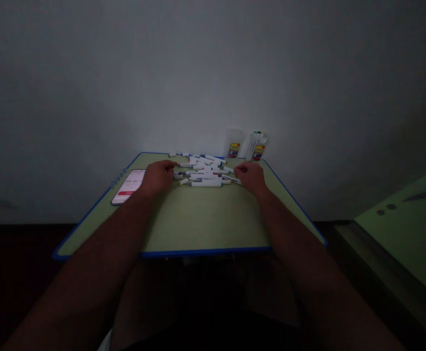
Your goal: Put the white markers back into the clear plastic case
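I have the left hand (158, 176) and right hand (250, 176) flanking the markers (206, 184) on the table (201, 219); from here I can't tell whether their fingers grip any.

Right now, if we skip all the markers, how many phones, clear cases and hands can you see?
Phone: 1
Clear cases: 2
Hands: 2
Total: 5
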The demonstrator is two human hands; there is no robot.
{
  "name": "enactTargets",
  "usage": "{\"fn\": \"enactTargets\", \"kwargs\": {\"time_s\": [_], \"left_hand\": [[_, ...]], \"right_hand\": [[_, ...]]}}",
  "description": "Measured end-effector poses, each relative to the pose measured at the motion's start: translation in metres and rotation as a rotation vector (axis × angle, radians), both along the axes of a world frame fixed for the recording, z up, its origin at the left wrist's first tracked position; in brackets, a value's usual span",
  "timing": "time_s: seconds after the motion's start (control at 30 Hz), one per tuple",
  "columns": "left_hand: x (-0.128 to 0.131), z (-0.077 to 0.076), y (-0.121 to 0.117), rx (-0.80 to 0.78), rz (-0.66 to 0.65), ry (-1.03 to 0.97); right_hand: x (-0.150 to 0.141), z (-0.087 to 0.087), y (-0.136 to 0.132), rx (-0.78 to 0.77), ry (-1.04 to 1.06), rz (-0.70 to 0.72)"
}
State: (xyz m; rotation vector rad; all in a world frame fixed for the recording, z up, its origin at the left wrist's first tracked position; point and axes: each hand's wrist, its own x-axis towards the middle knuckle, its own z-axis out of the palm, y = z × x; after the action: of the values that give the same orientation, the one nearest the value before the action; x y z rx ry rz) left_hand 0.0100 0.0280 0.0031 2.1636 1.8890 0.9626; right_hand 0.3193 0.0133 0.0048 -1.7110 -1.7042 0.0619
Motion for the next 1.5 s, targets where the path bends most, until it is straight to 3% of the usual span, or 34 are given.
{"fn": "enactTargets", "kwargs": {"time_s": [0.3,0.83,1.27,1.5], "left_hand": [[-0.011,0.001,0.008,0.065,0.113,-0.012],[-0.002,-0.001,0.003,-0.021,0.087,-0.023],[0.001,-0.006,0.003,-0.068,0.069,-0.023],[0.001,-0.007,0.002,-0.079,0.035,0.024]], "right_hand": [[0.000,-0.008,-0.003,0.037,-0.030,0.087],[-0.025,-0.022,-0.008,0.005,-0.265,0.375],[-0.033,-0.029,-0.011,0.013,-0.431,0.525],[-0.034,-0.027,-0.012,0.008,-0.466,0.531]]}}
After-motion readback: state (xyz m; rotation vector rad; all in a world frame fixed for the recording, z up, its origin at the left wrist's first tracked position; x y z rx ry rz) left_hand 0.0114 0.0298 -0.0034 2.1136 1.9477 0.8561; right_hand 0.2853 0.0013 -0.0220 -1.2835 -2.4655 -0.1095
